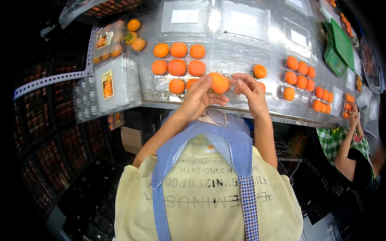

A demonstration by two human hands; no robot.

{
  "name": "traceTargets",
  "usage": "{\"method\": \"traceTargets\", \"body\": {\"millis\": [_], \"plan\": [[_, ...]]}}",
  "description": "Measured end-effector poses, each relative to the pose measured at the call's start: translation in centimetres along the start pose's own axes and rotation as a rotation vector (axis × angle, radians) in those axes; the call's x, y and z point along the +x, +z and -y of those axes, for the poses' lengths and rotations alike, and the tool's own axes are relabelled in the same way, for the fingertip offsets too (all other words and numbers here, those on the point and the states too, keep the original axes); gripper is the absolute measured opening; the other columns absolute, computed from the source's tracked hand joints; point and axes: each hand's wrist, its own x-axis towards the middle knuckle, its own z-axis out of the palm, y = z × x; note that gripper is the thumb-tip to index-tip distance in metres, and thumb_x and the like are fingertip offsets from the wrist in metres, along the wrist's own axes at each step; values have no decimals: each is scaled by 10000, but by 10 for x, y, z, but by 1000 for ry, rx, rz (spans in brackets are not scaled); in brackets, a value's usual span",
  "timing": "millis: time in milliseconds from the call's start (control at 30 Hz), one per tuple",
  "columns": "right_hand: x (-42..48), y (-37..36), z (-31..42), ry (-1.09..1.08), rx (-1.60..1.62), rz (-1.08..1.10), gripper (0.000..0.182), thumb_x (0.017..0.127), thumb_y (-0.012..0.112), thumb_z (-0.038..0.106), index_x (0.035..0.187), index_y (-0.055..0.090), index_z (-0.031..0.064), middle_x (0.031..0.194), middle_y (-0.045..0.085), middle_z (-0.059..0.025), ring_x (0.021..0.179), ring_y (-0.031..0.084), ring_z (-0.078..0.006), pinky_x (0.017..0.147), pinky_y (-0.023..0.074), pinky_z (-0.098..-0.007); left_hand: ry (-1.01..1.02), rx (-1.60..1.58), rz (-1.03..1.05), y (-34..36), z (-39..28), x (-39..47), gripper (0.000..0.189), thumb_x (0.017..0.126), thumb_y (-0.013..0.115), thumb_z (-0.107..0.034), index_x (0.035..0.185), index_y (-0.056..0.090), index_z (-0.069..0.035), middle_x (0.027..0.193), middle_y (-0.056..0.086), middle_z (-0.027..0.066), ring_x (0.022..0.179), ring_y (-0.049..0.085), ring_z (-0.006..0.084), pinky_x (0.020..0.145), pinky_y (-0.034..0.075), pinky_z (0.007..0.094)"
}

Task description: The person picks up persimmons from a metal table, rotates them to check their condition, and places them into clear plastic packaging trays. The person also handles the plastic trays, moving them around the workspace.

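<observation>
An orange persimmon (pixel 219 82) is held at the fingertips of my left hand (pixel 200 95), above the front edge of the metal table. My right hand (pixel 249 92) is raised just to its right, thumb and fingers apart, with no fruit seen in it. Behind my left hand lies a clear plastic clamshell tray (pixel 156 82) with rows of persimmons (pixel 177 67); my hand hides part of its front row. Another clear clamshell (pixel 238 55) stands in front of me, with a persimmon (pixel 259 71) at its right side and more fruit partly hidden by my hands.
Left are a filled persimmon pack (pixel 108 42), stacked empty clamshells (pixel 120 86) and loose persimmons (pixel 138 44). More part-filled trays (pixel 301 82) and a green scale (pixel 337 51) stand to the right. A co-worker in a checked garment (pixel 331 141) is at the far right. Black crates (pixel 60 132) fill the left.
</observation>
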Motion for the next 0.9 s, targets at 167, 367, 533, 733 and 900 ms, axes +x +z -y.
{"method": "traceTargets", "body": {"millis": [167,367,533,733,900], "plan": [[1,1,-4,23,-5,10,296,884,602,226,1096,600,19,886,631,-36,728,510,-84,697,423,-243,-64,-45,-26,2,-2,0,551,985,259,-462,1164,465,16,964,616,182,767,656,227,666,559,321],[1,6,-3,47,-7,25,298,889,599,229,1100,592,20,888,631,-34,735,509,-87,706,424,-244,-124,-221,58,-9,1,2,621,972,225,-512,1169,476,21,975,623,181,745,652,236,667,557,330],[1,6,-6,51,-3,27,317,907,570,266,1098,596,15,847,613,-20,737,510,-84,699,419,-242,34,13,-33,3,-1,1,422,934,464,-324,1211,446,-6,1070,575,142,923,608,213,832,507,338],[1,2,-7,70,-10,135,344,917,561,265,1132,575,-4,968,624,-46,805,536,-89,727,444,-242,398,718,-153,7,6,-1,642,693,727,35,1242,404,-42,1187,482,107,1092,515,202,931,439,338],[-5,15,6,99,54,178,426,865,640,227,1187,526,-26,1084,603,-97,991,570,-148,867,462,-292,572,984,-226,13,3,-2,646,664,740,11,1228,427,-38,1164,500,130,1071,528,257,912,436,353]]}}
